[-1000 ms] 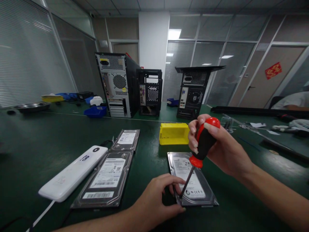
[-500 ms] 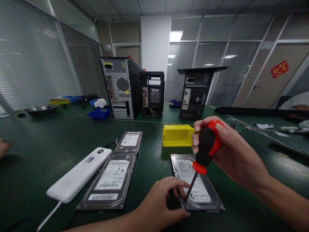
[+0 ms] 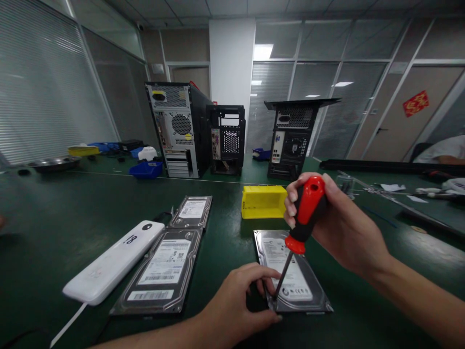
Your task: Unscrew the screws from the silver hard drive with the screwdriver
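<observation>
My right hand grips the red and black handle of a screwdriver. Its thin shaft slants down to the near left corner of a hard drive lying flat on the green table. My left hand rests at that same corner, fingertips touching the drive's edge beside the screwdriver tip. Two more hard drives lie to the left: a large one near me and a smaller one behind it.
A white power bank with a cable lies left of the drives. A yellow bin stands behind the held drive. Three computer towers stand at the back, with blue bins nearby. Another person's sleeve shows far right.
The screwdriver handle has turned in my right hand, showing more red now. Both hands stay at the drive's corner. The view shifted slightly.
</observation>
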`<action>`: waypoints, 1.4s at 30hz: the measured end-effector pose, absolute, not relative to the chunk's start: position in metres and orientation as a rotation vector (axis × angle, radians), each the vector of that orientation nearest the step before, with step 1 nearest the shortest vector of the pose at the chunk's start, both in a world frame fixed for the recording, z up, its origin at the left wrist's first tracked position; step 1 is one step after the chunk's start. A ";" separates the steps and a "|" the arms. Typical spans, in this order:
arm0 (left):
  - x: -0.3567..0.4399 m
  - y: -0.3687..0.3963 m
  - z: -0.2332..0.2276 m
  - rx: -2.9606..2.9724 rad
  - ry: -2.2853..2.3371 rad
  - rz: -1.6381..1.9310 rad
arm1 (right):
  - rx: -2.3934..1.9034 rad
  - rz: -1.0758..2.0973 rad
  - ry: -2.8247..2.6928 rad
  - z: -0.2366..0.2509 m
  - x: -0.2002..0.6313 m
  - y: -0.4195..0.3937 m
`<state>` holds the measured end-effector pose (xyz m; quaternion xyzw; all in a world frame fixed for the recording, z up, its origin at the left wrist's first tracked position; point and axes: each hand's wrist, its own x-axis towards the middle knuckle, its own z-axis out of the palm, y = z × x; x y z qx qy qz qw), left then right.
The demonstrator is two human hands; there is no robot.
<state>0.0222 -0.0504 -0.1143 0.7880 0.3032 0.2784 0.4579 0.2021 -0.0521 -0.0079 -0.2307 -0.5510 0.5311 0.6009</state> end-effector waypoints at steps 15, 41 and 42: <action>0.022 -0.049 -0.114 1.954 0.761 0.681 | -0.585 1.209 -1.313 -0.008 0.199 -0.051; 0.023 -0.050 -0.111 1.962 0.765 0.663 | -0.491 1.307 -1.302 -0.006 0.201 -0.050; 0.023 -0.050 -0.111 1.965 0.764 0.665 | -0.504 1.310 -1.299 -0.006 0.201 -0.049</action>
